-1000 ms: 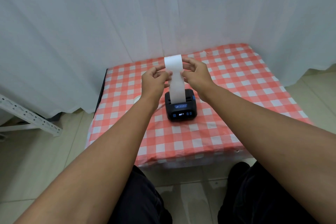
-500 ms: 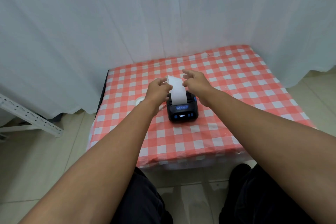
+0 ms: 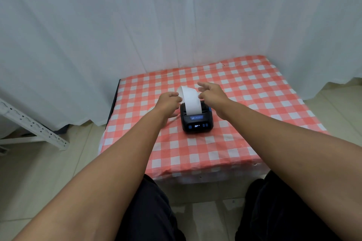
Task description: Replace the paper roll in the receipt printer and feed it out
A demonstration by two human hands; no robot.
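Note:
A small black receipt printer (image 3: 196, 122) with a lit display stands in the middle of the red-checked table (image 3: 244, 123). A white paper strip (image 3: 191, 100) rises out of its top slot and curls away toward the back. My left hand (image 3: 169, 101) is at the strip's left edge with its fingers closed on it. My right hand (image 3: 211, 94) pinches the right edge, its other fingers spread. Both hands hover just above the back of the printer. The paper roll inside the printer is hidden.
A white object (image 3: 150, 109) lies on the cloth left of the printer, mostly hidden by my left wrist. White curtains (image 3: 176, 25) close off the back and sides. A perforated metal rail (image 3: 35, 125) leans at the left above the tiled floor.
Both hands have come down from well above the printer to just over it. The paper strip, held tall before, now bends low and backward.

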